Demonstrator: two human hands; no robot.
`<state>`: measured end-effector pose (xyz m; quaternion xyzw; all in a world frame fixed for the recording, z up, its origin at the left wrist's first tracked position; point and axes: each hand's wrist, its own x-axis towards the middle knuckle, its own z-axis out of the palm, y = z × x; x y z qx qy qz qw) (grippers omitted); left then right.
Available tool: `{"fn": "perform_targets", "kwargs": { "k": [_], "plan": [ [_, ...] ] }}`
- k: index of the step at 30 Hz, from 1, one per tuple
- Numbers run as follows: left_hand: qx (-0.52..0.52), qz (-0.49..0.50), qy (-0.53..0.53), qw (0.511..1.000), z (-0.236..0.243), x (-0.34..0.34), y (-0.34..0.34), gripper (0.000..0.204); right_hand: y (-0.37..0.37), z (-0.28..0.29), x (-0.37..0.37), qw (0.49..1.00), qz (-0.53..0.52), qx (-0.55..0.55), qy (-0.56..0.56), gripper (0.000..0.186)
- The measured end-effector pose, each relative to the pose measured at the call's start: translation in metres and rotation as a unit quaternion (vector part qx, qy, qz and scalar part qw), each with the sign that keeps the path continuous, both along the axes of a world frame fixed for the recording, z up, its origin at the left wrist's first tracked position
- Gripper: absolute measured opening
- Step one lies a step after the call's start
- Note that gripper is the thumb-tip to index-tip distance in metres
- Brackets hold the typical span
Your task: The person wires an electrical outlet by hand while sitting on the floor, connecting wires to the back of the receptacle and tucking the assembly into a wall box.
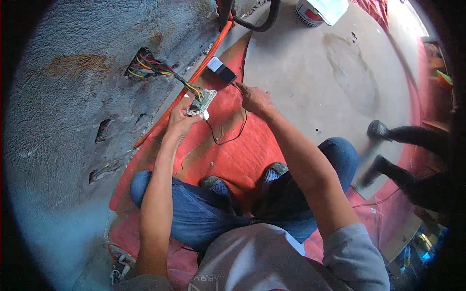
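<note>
My left hand grips a white electrical outlet frame by its lower end, its back with wire ends turned up. Red, yellow and green wires run from it into a hole in the wall. At the frame's lower edge, by my fingertips, sits a small white plug. A thin black cable loops from there to a black-and-white rectangular device lying on the red sheet. My right hand has its index finger stretched out at the device's lower end, beside the cable, with the other fingers partly curled.
An orange corrugated conduit runs along the wall's foot. On the left, the rough grey wall has further cut-outs. A grey board covers floor at right, with a bucket at its far end. Another person's legs stand at right.
</note>
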<state>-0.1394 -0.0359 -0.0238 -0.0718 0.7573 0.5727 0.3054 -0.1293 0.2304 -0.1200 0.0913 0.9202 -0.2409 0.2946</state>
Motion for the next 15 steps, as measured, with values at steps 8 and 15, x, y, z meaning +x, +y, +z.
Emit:
{"fn": "perform_targets", "kwargs": {
  "k": [8,15],
  "plan": [
    [0.0,-0.011,-0.005,1.0,0.001,0.001,-0.003,0.049,0.013,-0.035,0.01,0.995,-0.073,-0.058,0.041,0.059],
    [-0.03,-0.033,-0.025,0.999,-0.003,-0.002,-0.006,0.031,0.012,-0.053,0.014,0.984,-0.092,-0.123,0.096,0.048]
  ]
}}
